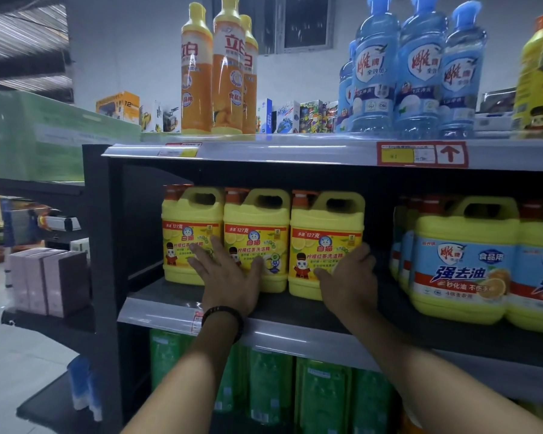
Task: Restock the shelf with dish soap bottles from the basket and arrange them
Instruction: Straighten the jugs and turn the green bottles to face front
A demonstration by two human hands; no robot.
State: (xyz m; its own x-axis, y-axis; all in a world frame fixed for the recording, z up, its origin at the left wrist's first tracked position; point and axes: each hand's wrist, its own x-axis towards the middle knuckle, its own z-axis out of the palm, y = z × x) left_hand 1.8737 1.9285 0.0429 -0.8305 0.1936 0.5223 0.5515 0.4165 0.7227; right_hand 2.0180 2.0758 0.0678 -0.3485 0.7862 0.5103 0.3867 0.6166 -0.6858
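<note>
Left hand point(229, 277): flat and open, fingers straight and spread, pressed against the fronts of the left jug point(188, 220) and the middle jug point(256, 223); a dark bead bracelet point(223, 317) sits on the wrist.
Right hand point(348, 277): grips the right jug point(326, 233) — thumb on the lower front label, fingers curled round its right side.
Jugs: three yellow dish soap jugs with handles and orange caps, upright in a close row near the left end of the middle shelf point(295, 310), a little back from its front edge.
Jug labels: "白猫", "柠檬红茶洗洁精", and a red band reading "多送127克".
Right end of the middle shelf: blue-label jugs point(464, 261), apart from the row, reading "雕牌", "强去油", "食品用".
Top shelf point(279, 150): tall orange bottles point(226, 73) marked "立白"; blue bottles point(420, 67) marked "雕牌".
Front edge of the top shelf: a red-bordered price tag point(422, 154) with an up arrow — its small print is too blurred to read.
Below the middle shelf: green pouches point(270, 386).
</note>
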